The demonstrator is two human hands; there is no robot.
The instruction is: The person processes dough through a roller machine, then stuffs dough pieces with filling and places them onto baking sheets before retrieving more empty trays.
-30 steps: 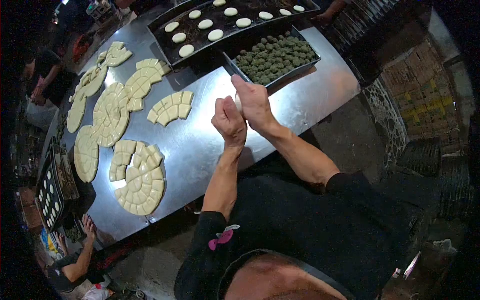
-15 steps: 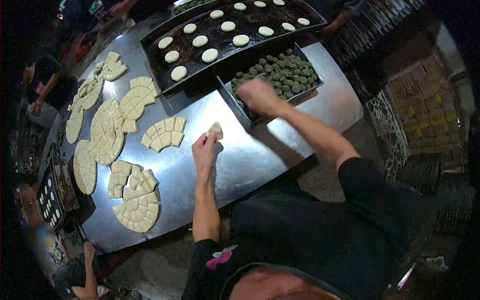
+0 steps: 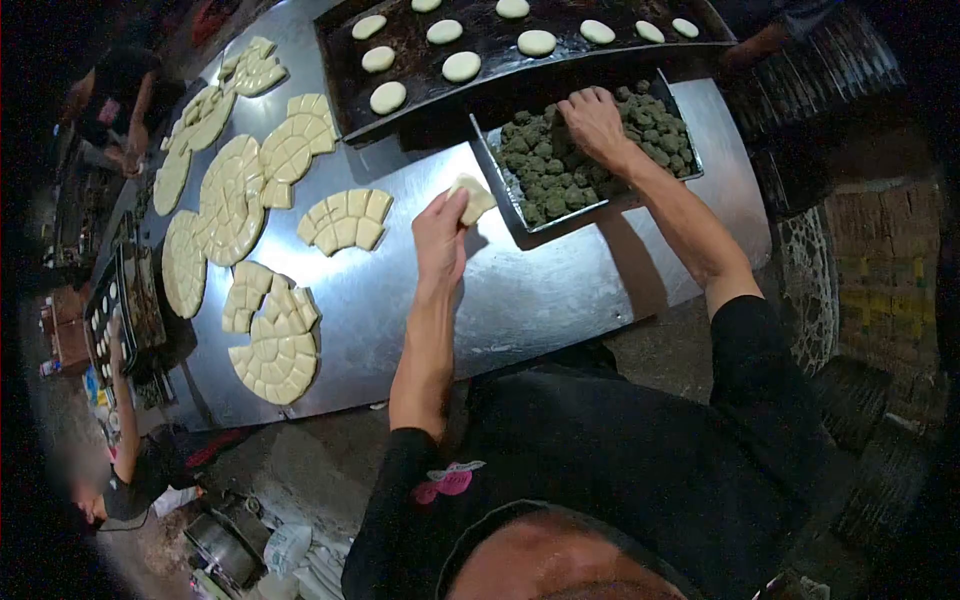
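Note:
My left hand is closed on a flattened piece of pale dough above the metal table. Inside the metal bin, my right hand rests among dark green balls, its fingers curled down; whatever they hold is hidden. Left of my left hand lies a fan-shaped group of cut dough pieces. More scored dough rounds lie farther left, and another broken round is nearer the table's front edge.
A large dark tray with several pale dough discs stands behind the bin. Co-workers' arms show at the far left, lower left and upper right. A smaller tray of discs stands beyond the table's left edge.
The view has shifted, so the table appears higher and farther right. My right hand has moved deeper over the balls, away from the bin's left side. At lower left, a co-worker's arm now reaches up toward the smaller tray.

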